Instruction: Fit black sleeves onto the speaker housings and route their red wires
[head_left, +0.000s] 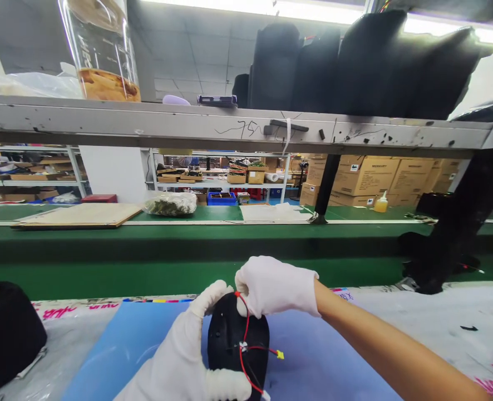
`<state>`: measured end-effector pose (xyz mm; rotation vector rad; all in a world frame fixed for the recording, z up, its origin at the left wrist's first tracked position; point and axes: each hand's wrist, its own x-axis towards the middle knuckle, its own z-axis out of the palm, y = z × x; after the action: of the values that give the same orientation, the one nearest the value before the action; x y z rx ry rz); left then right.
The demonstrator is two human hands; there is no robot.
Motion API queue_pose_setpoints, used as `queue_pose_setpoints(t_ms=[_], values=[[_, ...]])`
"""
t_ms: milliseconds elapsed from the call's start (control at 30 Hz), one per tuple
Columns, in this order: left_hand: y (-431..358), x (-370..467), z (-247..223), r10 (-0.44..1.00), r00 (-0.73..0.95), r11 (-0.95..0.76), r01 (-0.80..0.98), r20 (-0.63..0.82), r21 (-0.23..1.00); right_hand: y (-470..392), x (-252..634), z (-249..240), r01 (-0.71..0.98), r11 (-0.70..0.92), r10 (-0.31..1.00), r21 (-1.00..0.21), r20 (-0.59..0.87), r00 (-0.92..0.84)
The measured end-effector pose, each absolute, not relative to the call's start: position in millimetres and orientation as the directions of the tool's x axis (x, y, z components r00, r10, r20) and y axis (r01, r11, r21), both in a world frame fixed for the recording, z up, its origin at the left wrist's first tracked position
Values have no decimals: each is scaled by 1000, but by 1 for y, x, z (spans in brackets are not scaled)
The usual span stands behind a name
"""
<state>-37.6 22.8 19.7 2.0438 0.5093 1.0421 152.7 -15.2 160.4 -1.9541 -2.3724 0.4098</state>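
Observation:
A black oval part lies over the blue mat in front of me, with thin red and black wires running along its face. My left hand, in a white glove, grips it from the left, fingers at the far end and thumb across the near end. At the far right edge, my gloved right hand has its fingers curled closed by the red wire, apparently pinching it there. A yellow connector sticks out to the right on a short lead. Near the thumb, a white connector ends another lead.
A black rounded part stands at the left. Beyond the blue mat runs a green conveyor belt. Overhead, a shelf carries a glass jar and several black covers. A dark post stands at the right.

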Motion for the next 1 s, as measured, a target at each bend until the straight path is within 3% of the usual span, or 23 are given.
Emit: queue_pose_setpoints(t_ms=[133,300,433,667,767,1000], values=[[24,-39,22,594,632,-665,38,497,746,-29,157,179,949,238,963,-207,-79,-259],[26,-49,17,618,691,-724,316,373,614,-56,173,191,924,188,975,-333,176,-135],[24,-50,21,583,713,-755,299,389,583,-97,185,167,884,272,952,-379,237,-192],[12,-40,54,502,710,-829,232,493,509,-130,172,101,827,503,827,-251,418,-376],[9,-41,57,523,706,-814,247,478,526,-117,161,92,846,507,783,-162,496,-374],[0,-21,72,491,734,-848,277,470,452,-101,151,93,852,517,699,-85,615,-364]])
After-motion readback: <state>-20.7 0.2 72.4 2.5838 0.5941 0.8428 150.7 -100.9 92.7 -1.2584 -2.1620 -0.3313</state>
